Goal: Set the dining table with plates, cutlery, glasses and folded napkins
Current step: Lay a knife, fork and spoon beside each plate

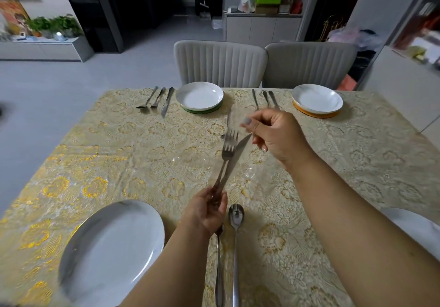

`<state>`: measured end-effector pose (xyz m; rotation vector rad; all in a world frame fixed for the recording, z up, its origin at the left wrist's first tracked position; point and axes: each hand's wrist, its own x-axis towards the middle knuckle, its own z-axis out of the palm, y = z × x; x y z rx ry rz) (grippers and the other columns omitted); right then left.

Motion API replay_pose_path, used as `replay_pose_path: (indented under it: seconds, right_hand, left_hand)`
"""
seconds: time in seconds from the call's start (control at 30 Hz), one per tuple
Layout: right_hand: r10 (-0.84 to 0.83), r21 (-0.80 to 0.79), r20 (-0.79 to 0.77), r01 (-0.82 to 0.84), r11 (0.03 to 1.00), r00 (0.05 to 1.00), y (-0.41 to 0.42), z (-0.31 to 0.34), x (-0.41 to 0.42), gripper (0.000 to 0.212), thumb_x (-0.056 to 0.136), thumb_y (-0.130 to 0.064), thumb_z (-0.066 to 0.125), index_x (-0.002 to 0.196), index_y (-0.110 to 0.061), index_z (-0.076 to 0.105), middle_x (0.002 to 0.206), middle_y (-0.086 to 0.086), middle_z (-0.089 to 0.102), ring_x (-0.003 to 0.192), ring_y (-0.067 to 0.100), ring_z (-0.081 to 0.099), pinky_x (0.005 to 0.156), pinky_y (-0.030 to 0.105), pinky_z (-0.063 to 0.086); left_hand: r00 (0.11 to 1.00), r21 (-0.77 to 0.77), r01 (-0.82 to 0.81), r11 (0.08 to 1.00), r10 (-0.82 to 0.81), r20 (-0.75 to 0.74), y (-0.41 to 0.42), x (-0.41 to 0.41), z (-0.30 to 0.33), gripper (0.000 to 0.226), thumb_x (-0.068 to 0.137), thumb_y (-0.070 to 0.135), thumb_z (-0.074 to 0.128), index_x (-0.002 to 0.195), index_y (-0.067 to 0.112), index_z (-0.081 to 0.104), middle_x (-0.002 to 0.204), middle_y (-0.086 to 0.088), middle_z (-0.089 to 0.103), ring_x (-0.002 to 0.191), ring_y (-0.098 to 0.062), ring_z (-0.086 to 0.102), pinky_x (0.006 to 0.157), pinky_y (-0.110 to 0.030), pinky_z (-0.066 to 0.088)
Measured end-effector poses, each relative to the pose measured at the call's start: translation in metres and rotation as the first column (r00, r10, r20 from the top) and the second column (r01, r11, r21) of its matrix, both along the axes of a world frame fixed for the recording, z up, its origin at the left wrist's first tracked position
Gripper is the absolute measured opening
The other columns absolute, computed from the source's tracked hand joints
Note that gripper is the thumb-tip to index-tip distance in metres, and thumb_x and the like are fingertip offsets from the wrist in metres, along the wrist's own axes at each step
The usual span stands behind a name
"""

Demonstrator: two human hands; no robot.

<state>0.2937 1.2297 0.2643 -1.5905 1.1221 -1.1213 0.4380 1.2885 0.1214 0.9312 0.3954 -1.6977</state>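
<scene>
My left hand [207, 214] grips the handles of a fork [229, 145] and a knife [235, 156], raised above the table with their heads fanned away from me. My right hand [273, 135] hovers at the knife's tip with thumb and fingers curled; whether it pinches the tip is unclear. A thin piece of cutlery [228, 118] shows behind the fork. A spoon [235, 216] lies on the floral tablecloth [119, 154] beside another long handle [219, 273]. A white plate [112, 252] sits at my near left.
Across the table stand two white plates, one [200, 96] on a green mat, one [317, 98] on an orange mat, each with cutlery to its left [154, 99] [264, 99]. Two grey chairs [219, 61] stand behind. Another plate's rim [416, 228] shows at the near right.
</scene>
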Motion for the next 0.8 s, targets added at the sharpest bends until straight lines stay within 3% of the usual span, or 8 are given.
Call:
replay_pose_path:
  seconds: [0.13,0.27,0.37,0.47,0.57,0.63,0.7,0.8]
  right_hand:
    - [-0.082,-0.099,0.029,0.084,0.992,0.996,-0.003,0.003,-0.001,0.012,0.092,-0.020,0.060,0.082,-0.016,0.065,0.071,-0.005,0.065,0.053,-0.001,0.050,0.051,0.012,0.041]
    - [-0.004,-0.075,-0.074,-0.001,0.997,0.997,-0.004,-0.002,0.002,0.004,0.083,-0.024,0.071,0.085,-0.022,0.068,0.071,-0.010,0.059,0.062,-0.003,0.051,0.062,0.012,0.045]
    - [-0.099,-0.067,0.023,0.100,0.993,0.995,-0.006,-0.004,0.005,0.009,0.084,-0.024,0.070,0.077,-0.018,0.068,0.059,-0.016,0.060,0.052,-0.007,0.050,0.057,0.010,0.040]
    - [-0.170,-0.102,0.102,0.181,0.978,0.980,-0.007,-0.004,0.005,0.013,0.089,-0.022,0.065,0.077,-0.021,0.064,0.062,-0.015,0.060,0.054,-0.006,0.050,0.056,0.012,0.041]
    - [-0.088,-0.066,-0.007,0.088,0.994,0.996,-0.010,-0.004,0.006,0.006,0.087,-0.017,0.067,0.082,-0.021,0.067,0.066,-0.014,0.063,0.054,-0.007,0.052,0.056,0.011,0.042]
    - [-0.086,-0.024,-0.076,0.084,0.996,0.993,-0.012,-0.006,0.008,0.011,0.083,-0.022,0.072,0.076,-0.019,0.065,0.059,-0.015,0.059,0.051,-0.004,0.048,0.058,0.017,0.042]
    - [-0.145,-0.027,-0.095,0.143,0.989,0.985,-0.014,-0.008,0.009,0.026,0.078,-0.032,0.076,0.069,-0.019,0.056,0.063,-0.004,0.055,0.055,0.008,0.047,0.059,0.024,0.043]
    - [-0.124,0.071,-0.095,0.131,0.989,0.988,-0.016,-0.012,0.010,0.024,0.078,-0.039,0.074,0.078,-0.018,0.062,0.066,0.003,0.056,0.048,0.012,0.042,0.049,0.025,0.038]
  left_hand:
    - [0.999,-0.019,0.006,1.000,-0.007,-0.035,0.001,0.000,0.003,0.024,0.096,0.013,0.052,0.087,-0.007,0.061,0.069,-0.016,0.063,0.071,-0.022,0.062,0.054,-0.027,0.059]
    - [1.000,-0.022,-0.007,1.000,0.007,-0.021,-0.004,-0.004,0.006,0.026,0.097,0.014,0.052,0.090,-0.009,0.062,0.064,-0.015,0.063,0.070,-0.020,0.062,0.058,-0.027,0.059]
    - [1.000,-0.015,0.007,1.000,-0.008,-0.025,-0.004,-0.004,0.006,0.024,0.096,0.014,0.053,0.092,-0.008,0.062,0.070,-0.015,0.062,0.071,-0.021,0.062,0.059,-0.027,0.059]
    - [0.999,-0.005,0.028,1.000,-0.029,-0.021,-0.003,-0.004,0.005,0.022,0.094,0.012,0.052,0.084,-0.005,0.061,0.074,-0.014,0.061,0.070,-0.021,0.061,0.058,-0.028,0.058]
    - [0.999,0.002,0.023,1.000,-0.023,-0.028,-0.003,-0.003,0.005,0.022,0.095,0.015,0.054,0.090,-0.006,0.061,0.074,-0.015,0.061,0.071,-0.022,0.062,0.057,-0.029,0.059]
    - [0.999,0.004,0.021,1.000,-0.021,-0.038,-0.003,-0.002,0.004,0.024,0.095,0.017,0.055,0.093,-0.006,0.061,0.077,-0.014,0.061,0.072,-0.022,0.063,0.057,-0.029,0.059]
    - [0.999,-0.002,0.030,1.000,-0.030,-0.035,-0.002,-0.002,0.003,0.026,0.095,0.019,0.054,0.095,-0.006,0.061,0.077,-0.014,0.061,0.071,-0.021,0.062,0.056,-0.028,0.059]
    - [0.999,-0.003,0.034,0.999,-0.034,-0.034,-0.002,-0.002,0.002,0.027,0.096,0.020,0.053,0.096,-0.006,0.062,0.077,-0.014,0.061,0.070,-0.021,0.062,0.053,-0.027,0.059]
